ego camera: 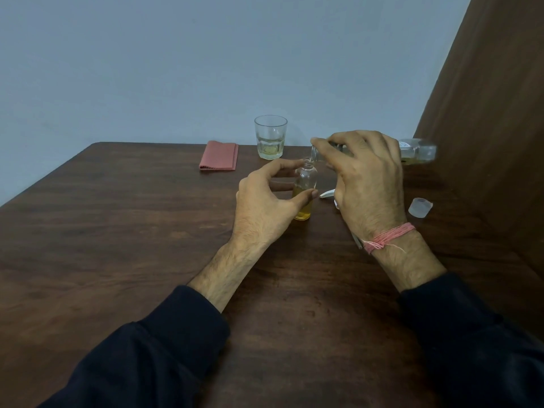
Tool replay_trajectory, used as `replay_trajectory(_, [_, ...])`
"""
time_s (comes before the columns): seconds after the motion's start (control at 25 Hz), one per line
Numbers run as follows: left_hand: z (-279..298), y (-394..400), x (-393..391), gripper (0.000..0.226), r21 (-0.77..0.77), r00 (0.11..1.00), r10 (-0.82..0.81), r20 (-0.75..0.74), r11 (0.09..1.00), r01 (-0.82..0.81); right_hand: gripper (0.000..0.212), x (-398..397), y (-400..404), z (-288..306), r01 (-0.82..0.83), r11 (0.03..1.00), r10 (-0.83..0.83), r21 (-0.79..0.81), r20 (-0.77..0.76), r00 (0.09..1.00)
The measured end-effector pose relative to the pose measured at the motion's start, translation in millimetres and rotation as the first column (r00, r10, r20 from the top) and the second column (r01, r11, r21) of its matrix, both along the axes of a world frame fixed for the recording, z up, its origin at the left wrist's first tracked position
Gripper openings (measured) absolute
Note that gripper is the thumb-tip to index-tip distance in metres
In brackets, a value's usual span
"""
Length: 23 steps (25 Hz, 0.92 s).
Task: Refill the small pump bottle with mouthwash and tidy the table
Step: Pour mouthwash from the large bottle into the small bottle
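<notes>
Left hand [266, 198] pinches the small bottle [304, 191]; right hand [365, 178] grips the seemingly tilted mouthwash bottle [416, 151].

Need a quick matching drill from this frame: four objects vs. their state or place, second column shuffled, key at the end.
Things:
1. small bottle
2. drinking glass
3. red cloth
4. clear cap

States or places:
A. folded flat at the far edge of the table, left of the glass
B. lying loose on the table, right of the right hand
C. upright and open, partly filled with yellow liquid, steadied by the left hand
D. standing untouched at the back with a little pale liquid in the bottom

Pairs: 1-C, 2-D, 3-A, 4-B
</notes>
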<state>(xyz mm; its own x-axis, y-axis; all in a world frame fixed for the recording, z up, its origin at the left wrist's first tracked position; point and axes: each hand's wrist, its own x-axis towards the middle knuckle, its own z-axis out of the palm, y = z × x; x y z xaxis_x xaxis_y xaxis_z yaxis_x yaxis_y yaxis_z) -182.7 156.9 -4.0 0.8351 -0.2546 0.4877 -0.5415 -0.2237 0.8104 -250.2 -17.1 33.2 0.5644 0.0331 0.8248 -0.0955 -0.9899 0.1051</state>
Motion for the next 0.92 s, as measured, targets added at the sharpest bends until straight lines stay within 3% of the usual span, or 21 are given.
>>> replay_trajectory(0.92, [1.1,0.5,-2.2,0.057,0.001,1.0,0.006,-0.006,1.0,-0.006,0.065,-2.1,4.5,2.6,0.022,1.0,-0.021,0.002,-0.021,1.0])
